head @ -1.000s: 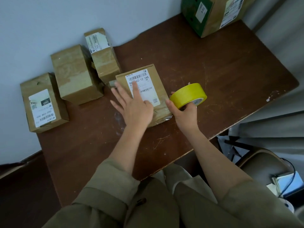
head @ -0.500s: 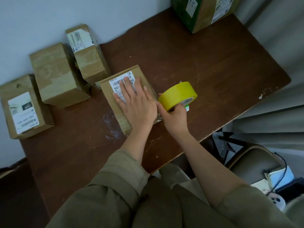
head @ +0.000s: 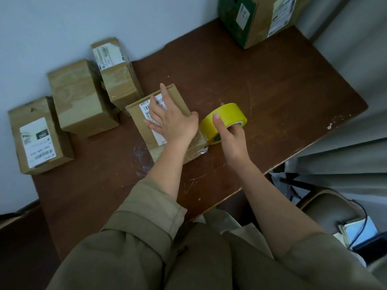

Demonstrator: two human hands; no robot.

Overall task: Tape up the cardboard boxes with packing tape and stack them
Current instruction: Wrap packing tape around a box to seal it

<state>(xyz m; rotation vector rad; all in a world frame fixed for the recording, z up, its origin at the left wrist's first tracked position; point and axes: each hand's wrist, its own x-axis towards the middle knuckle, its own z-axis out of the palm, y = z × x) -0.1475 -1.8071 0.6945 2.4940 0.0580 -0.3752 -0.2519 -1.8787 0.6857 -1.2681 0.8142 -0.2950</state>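
Left hand (head: 174,123): fingers straight and spread, pressed flat on the top of the centre box (head: 162,122), thumb at its right edge. Right hand (head: 231,136): curled round the yellow tape roll (head: 224,122), forefinger laid over the outer band, remaining fingers hooked in the core. The roll stands on edge just beside the box's right side — a clear strip of tape (head: 200,141) runs from it onto the box's near right corner.

Centre box: white shipping label (head: 156,132) with barcode, largely covered by the left hand; only "50" legible. Three more cardboard boxes line the wall at left. Nearest-left box (head: 39,135): label reading "090" and "060-066-303", seen inverted. Middle box (head: 81,97): plain, taped. Upright narrow box (head: 118,76): label blurred, touching the centre box's far left corner. Green-and-brown carton (head: 257,17) at the far right corner, labels too small to read.

Surface (head: 272,97): dark brown, scratched, chipped along the right edge. Open room lies right of the roll and toward the near edge. A chair (head: 326,208) stands beyond the near right edge.
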